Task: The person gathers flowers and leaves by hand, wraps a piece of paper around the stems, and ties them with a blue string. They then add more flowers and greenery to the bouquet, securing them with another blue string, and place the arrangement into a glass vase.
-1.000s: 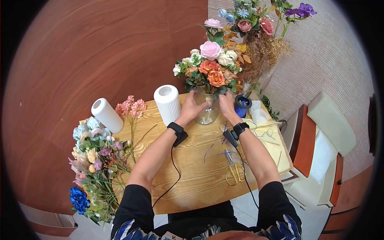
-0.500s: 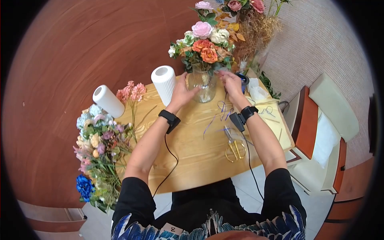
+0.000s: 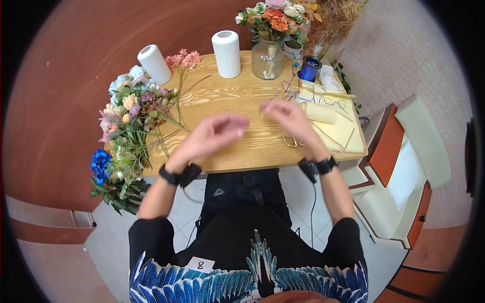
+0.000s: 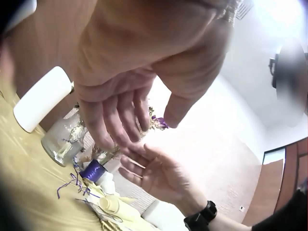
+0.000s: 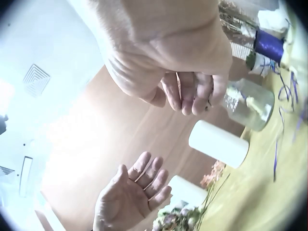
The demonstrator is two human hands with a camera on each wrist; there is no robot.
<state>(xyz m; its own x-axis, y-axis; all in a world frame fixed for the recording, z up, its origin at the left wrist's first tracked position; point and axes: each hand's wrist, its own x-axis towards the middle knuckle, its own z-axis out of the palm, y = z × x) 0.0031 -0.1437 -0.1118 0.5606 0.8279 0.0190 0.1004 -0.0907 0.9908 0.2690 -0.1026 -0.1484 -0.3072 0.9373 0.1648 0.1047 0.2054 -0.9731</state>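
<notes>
Both hands hang above the near part of the wooden table (image 3: pixel 227 101), apart and holding nothing. My left hand (image 3: pixel 214 135) is blurred in the head view, its fingers loosely bent and pointing right. Facing it, my right hand (image 3: pixel 292 121) has relaxed fingers over the handles of the gold scissors (image 3: pixel 289 140), which it partly hides. At the back, a clear glass vase (image 3: pixel 267 61) carries a bouquet of orange, pink and white flowers (image 3: pixel 277 21). Left of it stands a ribbed white vase (image 3: pixel 226 55). The left wrist view shows the right palm (image 4: pixel 166 178) turned toward the left hand.
A second white vase (image 3: pixel 154 64) stands at the back left near pink blossoms (image 3: pixel 184 59). Loose artificial flowers (image 3: pixel 131 108) cover the left edge. On the right are a blue ribbon spool (image 3: pixel 309 68), a pale roll (image 3: pixel 321 113) and yellow paper (image 3: pixel 346 134). A chair (image 3: pixel 419 146) stands beyond.
Both hands have left the glass vase and come back toward the body. The head view has tilted down, so the table sits higher in it. The vase now stands untouched.
</notes>
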